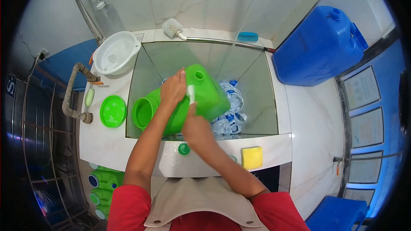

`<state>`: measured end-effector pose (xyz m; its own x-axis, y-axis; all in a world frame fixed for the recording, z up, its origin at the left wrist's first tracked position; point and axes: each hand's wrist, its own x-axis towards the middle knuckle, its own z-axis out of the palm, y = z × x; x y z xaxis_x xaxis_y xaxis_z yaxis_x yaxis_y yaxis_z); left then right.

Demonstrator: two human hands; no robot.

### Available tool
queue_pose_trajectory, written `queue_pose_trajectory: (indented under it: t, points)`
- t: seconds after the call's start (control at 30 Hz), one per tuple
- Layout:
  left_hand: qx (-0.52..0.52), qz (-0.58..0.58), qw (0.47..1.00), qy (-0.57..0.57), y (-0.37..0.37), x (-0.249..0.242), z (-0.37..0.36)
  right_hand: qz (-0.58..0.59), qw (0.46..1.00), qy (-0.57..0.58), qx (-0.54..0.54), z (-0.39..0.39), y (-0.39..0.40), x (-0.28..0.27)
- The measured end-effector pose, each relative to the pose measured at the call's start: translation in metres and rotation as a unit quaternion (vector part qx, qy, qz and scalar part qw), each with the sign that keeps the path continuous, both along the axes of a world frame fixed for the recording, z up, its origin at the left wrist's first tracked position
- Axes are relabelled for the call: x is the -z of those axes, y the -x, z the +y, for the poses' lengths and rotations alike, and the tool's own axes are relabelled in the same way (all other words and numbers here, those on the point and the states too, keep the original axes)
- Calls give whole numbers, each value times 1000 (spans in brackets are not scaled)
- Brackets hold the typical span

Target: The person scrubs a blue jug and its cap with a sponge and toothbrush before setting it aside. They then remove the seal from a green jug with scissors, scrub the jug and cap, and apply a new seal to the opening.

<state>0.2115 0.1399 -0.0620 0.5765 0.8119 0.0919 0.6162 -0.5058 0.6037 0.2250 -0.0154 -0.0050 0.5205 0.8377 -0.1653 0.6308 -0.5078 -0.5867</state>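
Observation:
A green plastic container with a wide mouth and a smaller neck (209, 98) lies tilted over the tiled basin. My left hand (173, 87) rests on its upper side, fingers together, steadying it. Against the container's surface, my right hand (198, 130) is closed around a small white brush (191, 94). The brush head touches the green side near the left fingers. Beneath and to the right of the container, a pile of blue and white bands (233, 106) lies in the basin.
Left ledge: white bowl (116, 53), green lid (113, 111), soap (89, 97), tap pipe (70, 89). Front ledge: green cap (183, 148), yellow sponge (252, 157). Back ledge: round white brush (172, 28), blue brush (248, 37). A blue jerrycan (319, 46) stands right.

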Motion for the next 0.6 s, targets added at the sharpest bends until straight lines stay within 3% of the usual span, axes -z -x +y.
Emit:
queue_pose_trajectory:
  t: [0.1, 0.17, 0.23, 0.37, 0.6]
  points:
    - [10, -15, 1000, 6, 5, 6, -3, -46, 998, 18, -29, -5, -2, 6]
    - [15, -32, 999, -5, 7, 10, 0, -203, 973, -21, -104, -24, -46, 16]
    - [23, -37, 999, -7, 8, 11, 1, -239, 964, -12, -117, -45, -82, 18]
    - [-16, -7, 1000, -8, -9, -4, -6, -250, 963, 13, -102, -50, -103, 11]
    - [27, 28, 999, -15, -96, -34, -18, -256, 966, -15, 11, -48, -165, -7]
